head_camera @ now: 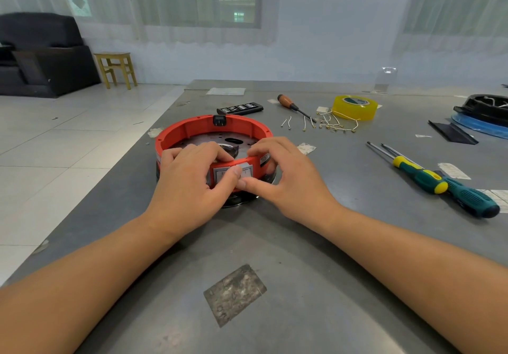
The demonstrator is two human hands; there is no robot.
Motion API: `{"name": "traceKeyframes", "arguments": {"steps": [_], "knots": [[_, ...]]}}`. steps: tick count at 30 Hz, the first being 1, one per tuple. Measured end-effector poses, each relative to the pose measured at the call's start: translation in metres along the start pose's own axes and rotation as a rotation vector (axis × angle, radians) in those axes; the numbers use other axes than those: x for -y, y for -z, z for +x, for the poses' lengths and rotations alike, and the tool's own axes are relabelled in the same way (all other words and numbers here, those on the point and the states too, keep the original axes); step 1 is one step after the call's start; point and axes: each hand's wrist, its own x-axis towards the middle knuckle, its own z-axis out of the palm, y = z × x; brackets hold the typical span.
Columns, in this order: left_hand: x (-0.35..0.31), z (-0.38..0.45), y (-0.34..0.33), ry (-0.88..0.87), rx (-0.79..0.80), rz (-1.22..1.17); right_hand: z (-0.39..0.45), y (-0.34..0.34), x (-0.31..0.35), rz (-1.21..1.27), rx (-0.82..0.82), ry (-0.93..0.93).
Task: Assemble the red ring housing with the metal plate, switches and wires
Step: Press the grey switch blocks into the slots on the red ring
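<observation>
Red ring housing (192, 130): on the grey desk (302, 243), near its left edge, open side up. Metal plate (209, 139): seated inside the ring. Switches (220, 175): grey rocker pair set in the ring's near wall. Left hand (189, 188): grip clenched round the near rim, fingers curled inside, thumb pressing the switch face. Right hand (286, 180): same grip on the rim just right of the switches, thumb tip meeting the left thumb. Wires (330, 125): short loose pieces with brass terminals, scattered behind the ring. Yellow tape roll (354, 107): beside the wires. Wooden-handled screwdriver (291, 104): behind them. Green-and-yellow screwdrivers (439, 186): far right, well apart from the ring.
</observation>
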Motion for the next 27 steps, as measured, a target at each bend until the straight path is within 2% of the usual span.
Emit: {"name": "traceKeyframes", "arguments": {"steps": [5, 14, 21, 27], "knots": [[0.009, -0.001, 0.007, -0.073, 0.037, -0.099, -0.004, 0.01, -0.007, -0.02, 0.074, 0.075], [0.012, 0.0, 0.012, -0.152, 0.11, -0.118, -0.007, 0.011, -0.004, -0.035, 0.049, 0.054], [0.016, 0.0, 0.01, -0.131, 0.138, -0.057, -0.002, 0.014, -0.006, -0.007, 0.085, 0.039], [0.014, 0.0, 0.005, -0.134, 0.096, -0.068, 0.001, 0.012, -0.006, 0.068, 0.085, -0.033]]}}
